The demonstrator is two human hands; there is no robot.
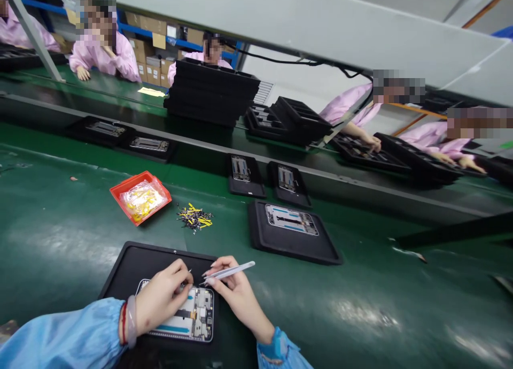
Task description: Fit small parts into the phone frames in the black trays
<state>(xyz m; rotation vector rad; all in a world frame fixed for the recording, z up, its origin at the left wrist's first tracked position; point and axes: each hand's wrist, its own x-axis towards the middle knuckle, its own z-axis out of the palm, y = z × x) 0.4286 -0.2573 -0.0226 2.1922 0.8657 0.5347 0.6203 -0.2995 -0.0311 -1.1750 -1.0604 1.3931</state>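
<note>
- A long, glossy green workbench point(320, 305) runs across the view, its smooth surface streaked with light; a second belt lies beyond a grey rail.
- Past the rail, co-workers in pink smocks point(104, 56) sit behind a tall stack of ribbed black trays point(212, 93).
- A flat, black rectangular tray point(128, 267) lies directly before the person, holding a phone frame point(200, 315) with exposed metal parts, a blue strip and a ribbon cable.
- A matching black tray point(292, 232) with another frame lies just up the bench.
- The left hand point(158, 299) curls over the frame's edge, fingers closed; whether they pinch anything is too small to tell.
- The right hand point(236, 299) grips slender white tweezers point(230, 271) between thumb and fingers, beside the frame.
- A shallow orange plastic tray point(140, 198) holds a clear bag of yellow pieces.
- A loose heap of tiny yellow and black parts point(194, 216) lies beside it on the bench.
</note>
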